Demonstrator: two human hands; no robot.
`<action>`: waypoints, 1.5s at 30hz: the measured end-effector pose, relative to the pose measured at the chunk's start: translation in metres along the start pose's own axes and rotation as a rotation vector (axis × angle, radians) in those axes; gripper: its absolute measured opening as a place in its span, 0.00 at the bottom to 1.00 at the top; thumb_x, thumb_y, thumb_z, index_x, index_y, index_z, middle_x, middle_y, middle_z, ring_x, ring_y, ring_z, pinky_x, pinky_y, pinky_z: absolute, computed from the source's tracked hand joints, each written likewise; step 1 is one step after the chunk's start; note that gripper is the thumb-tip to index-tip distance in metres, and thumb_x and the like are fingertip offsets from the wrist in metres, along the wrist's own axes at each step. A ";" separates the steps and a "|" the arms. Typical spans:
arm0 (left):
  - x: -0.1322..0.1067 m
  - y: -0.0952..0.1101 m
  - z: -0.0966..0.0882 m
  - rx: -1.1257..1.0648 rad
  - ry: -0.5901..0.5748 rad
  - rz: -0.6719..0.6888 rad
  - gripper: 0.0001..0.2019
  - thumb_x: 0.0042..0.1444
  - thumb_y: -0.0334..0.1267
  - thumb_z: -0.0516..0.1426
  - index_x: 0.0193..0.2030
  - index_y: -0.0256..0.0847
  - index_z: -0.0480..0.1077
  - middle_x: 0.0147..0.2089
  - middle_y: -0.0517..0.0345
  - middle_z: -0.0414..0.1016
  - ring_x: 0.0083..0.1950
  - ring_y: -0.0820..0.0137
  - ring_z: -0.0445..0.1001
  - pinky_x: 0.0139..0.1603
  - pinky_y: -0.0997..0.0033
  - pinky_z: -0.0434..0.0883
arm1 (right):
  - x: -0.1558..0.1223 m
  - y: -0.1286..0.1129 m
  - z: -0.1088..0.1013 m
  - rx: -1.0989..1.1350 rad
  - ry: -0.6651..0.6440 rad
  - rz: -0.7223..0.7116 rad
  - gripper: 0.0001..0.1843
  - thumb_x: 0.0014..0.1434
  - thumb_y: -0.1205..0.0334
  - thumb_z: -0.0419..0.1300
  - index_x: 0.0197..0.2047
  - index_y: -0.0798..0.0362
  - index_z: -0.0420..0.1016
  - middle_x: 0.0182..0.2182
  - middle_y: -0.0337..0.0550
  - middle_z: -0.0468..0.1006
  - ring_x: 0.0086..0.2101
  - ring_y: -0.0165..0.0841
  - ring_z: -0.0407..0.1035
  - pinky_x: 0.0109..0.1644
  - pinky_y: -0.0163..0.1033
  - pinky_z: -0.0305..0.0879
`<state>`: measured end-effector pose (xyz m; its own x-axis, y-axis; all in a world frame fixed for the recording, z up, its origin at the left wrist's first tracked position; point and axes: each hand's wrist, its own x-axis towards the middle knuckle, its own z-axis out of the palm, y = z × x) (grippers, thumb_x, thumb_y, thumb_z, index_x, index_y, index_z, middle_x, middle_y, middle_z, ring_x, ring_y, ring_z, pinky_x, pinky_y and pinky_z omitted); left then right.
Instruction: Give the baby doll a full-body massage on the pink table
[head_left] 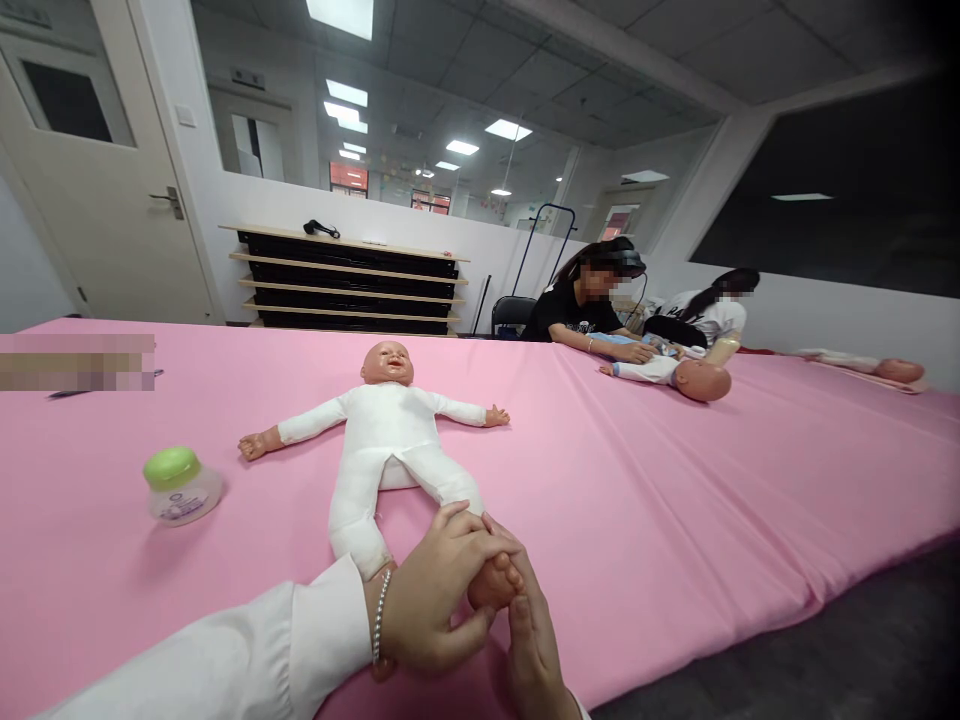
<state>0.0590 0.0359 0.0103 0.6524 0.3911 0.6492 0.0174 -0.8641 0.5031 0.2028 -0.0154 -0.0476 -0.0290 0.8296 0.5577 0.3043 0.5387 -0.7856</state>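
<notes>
The left hand [431,600] and right hand [531,650] clasp the bare foot [493,585] of a white-suited baby doll [386,440] on the pink counter [675,500]. A green-capped bottle [181,487] sits nearby.

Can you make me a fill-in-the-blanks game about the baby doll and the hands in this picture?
The left hand wears a silver ____.
The left hand and right hand hold the bare ____ of the baby doll.
The bottle beside the doll has a ____ lid.
The cloth under the doll is ____.

Missing words: bracelet; foot; green; pink.
</notes>
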 end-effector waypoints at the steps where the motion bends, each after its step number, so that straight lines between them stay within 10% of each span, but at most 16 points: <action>1: 0.000 0.000 0.000 -0.001 0.008 -0.008 0.24 0.44 0.30 0.52 0.51 0.38 0.59 0.43 0.54 0.67 0.46 0.71 0.63 0.58 0.59 0.55 | 0.001 0.000 0.000 0.001 -0.004 -0.003 0.23 0.65 0.55 0.37 0.62 0.43 0.51 0.59 0.41 0.56 0.60 0.27 0.51 0.65 0.36 0.53; 10: 0.000 -0.004 0.001 -0.132 0.029 -0.232 0.10 0.51 0.40 0.53 0.38 0.39 0.69 0.34 0.58 0.67 0.41 0.74 0.62 0.52 0.67 0.57 | 0.004 -0.004 -0.001 -0.106 -0.112 -0.094 0.30 0.60 0.54 0.50 0.64 0.45 0.46 0.61 0.45 0.50 0.62 0.34 0.47 0.65 0.43 0.52; 31: 0.003 0.004 -0.002 -0.064 -0.038 -0.059 0.18 0.42 0.30 0.52 0.43 0.39 0.64 0.39 0.58 0.71 0.43 0.73 0.63 0.57 0.63 0.54 | -0.009 0.000 -0.002 0.076 0.000 0.096 0.23 0.64 0.58 0.40 0.62 0.44 0.53 0.61 0.43 0.54 0.61 0.29 0.51 0.65 0.42 0.54; 45: 0.001 0.000 -0.003 -0.104 -0.022 -0.099 0.15 0.56 0.45 0.47 0.43 0.39 0.66 0.38 0.57 0.71 0.41 0.74 0.63 0.54 0.66 0.55 | -0.002 -0.005 0.002 -0.020 -0.070 0.008 0.27 0.62 0.60 0.48 0.63 0.46 0.49 0.61 0.46 0.52 0.62 0.34 0.49 0.64 0.45 0.54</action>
<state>0.0577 0.0377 0.0126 0.6681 0.4645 0.5812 0.0045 -0.7837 0.6212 0.1993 -0.0198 -0.0456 -0.0924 0.8423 0.5310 0.3238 0.5297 -0.7839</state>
